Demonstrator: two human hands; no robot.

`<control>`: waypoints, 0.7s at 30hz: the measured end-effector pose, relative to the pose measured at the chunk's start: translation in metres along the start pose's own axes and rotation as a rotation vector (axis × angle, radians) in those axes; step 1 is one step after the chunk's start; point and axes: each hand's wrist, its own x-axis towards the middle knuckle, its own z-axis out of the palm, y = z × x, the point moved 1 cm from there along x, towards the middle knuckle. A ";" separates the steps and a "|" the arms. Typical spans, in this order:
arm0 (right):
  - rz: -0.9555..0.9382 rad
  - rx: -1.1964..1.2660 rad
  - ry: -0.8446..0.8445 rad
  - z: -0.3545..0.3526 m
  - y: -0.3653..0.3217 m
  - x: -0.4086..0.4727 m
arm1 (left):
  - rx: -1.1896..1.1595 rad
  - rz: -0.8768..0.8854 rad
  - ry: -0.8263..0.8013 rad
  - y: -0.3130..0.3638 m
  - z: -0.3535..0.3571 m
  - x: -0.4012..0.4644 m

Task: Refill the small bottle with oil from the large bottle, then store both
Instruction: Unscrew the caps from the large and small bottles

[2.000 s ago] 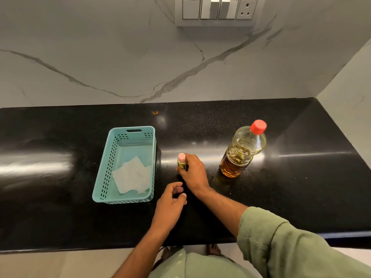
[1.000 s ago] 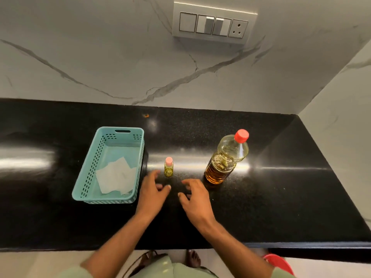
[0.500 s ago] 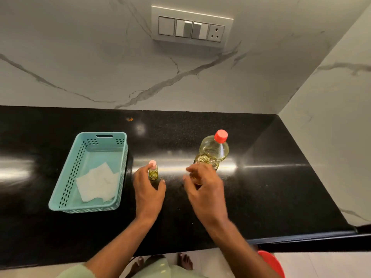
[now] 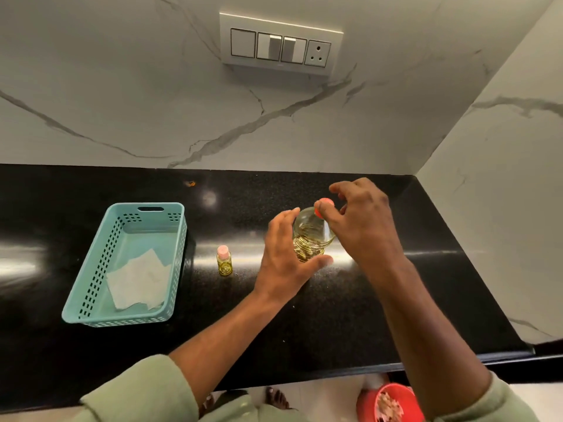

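The large clear bottle (image 4: 309,236) of amber oil stands upright on the black counter (image 4: 380,315). My left hand (image 4: 285,260) wraps round its body from the left. My right hand (image 4: 362,220) pinches its red cap (image 4: 323,205) from above with thumb and fingers. The small bottle (image 4: 224,261), yellow oil under a pink cap, stands alone on the counter to the left of the large one, with neither hand on it.
A teal perforated basket (image 4: 91,287) with a white paper towel (image 4: 138,278) in it sits at the left. Marble walls close the back and right side. A red bin (image 4: 390,403) stands on the floor below the counter edge.
My left hand let go of the small bottle and moved right onto the large bottle's body. My right hand rose to the red cap. The camera view shifted.
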 end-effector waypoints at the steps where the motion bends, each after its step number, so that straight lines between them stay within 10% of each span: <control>1: 0.005 -0.028 -0.040 0.003 0.001 0.003 | 0.005 -0.008 -0.031 0.001 0.003 0.004; 21: -0.223 -0.202 -0.239 -0.001 0.005 0.037 | -0.055 -0.004 0.005 -0.005 0.016 0.032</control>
